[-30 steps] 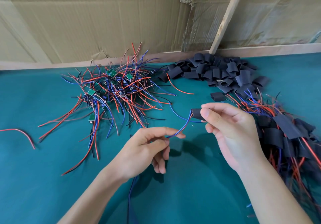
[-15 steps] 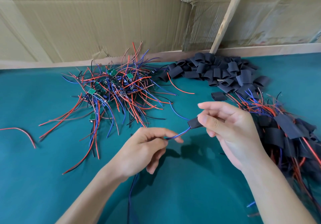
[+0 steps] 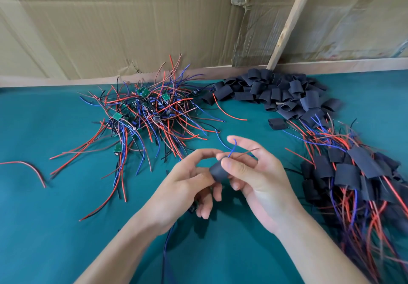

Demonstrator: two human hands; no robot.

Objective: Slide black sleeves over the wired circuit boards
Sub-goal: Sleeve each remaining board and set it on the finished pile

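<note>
A black sleeve [image 3: 218,172] sits between my two hands above the teal table. My left hand [image 3: 187,186] pinches its near end with thumb and fingers. My right hand [image 3: 254,173] pinches its far end, where a blue wire [image 3: 232,150] and a brown wire poke out. More blue wire hangs down below my left hand toward the front edge. The board inside the sleeve is hidden. A tangle of bare wired boards [image 3: 145,116] lies at the back left. A heap of loose black sleeves [image 3: 276,91] lies at the back right.
Sleeved boards with their wires [image 3: 353,173] are piled along the right side. One loose sleeve [image 3: 277,123] lies apart near that pile. A stray red wire [image 3: 28,169] lies at the far left. Cardboard and a wooden stick [image 3: 289,19] rise behind the teal table [image 3: 66,217].
The hands have come together. The sleeve has slid down the wires from my right fingertips to sit between both hands, and the wire ends now stick out past it.
</note>
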